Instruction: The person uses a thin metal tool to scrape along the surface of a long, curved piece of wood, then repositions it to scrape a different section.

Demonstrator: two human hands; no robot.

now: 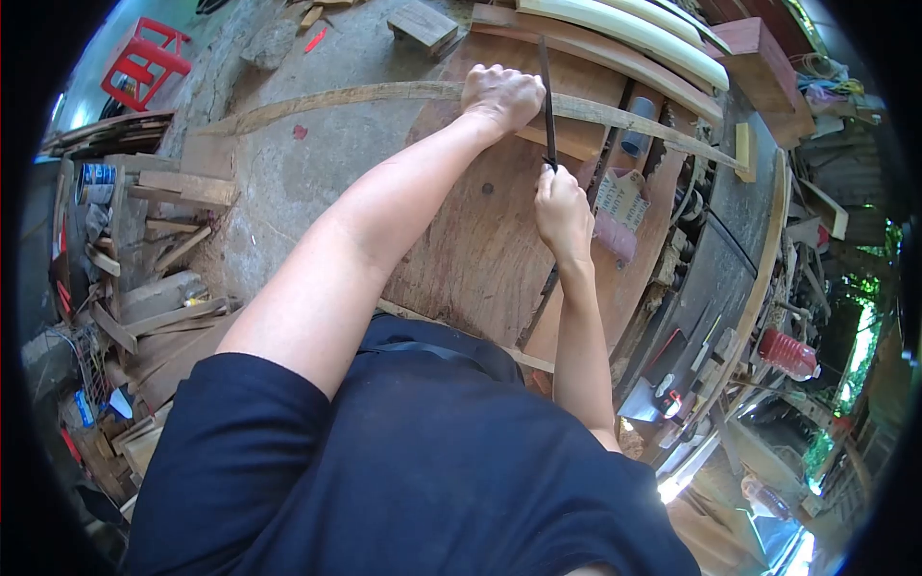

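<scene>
A long, slightly bowed wooden strip (375, 92) lies crosswise over a wooden work surface (471, 230). My left hand (501, 99) is closed in a fist around this strip. Just right of that fist, a handsaw (548, 115) with a long, narrow dark blade crosses the strip; its teeth are too fine to make out. My right hand (565, 213) is wrapped around the saw's handle, nearer to my body. Whether the blade has cut into the wood cannot be seen.
Pale curved boards (615, 34) are stacked at the far side. On the right is a dark bench (715, 288) with tools. A blue-grey cylinder (637, 127) sits near the strip. Scrap wood (173, 317) piles up at left, and a red stool (149, 60) stands beyond it.
</scene>
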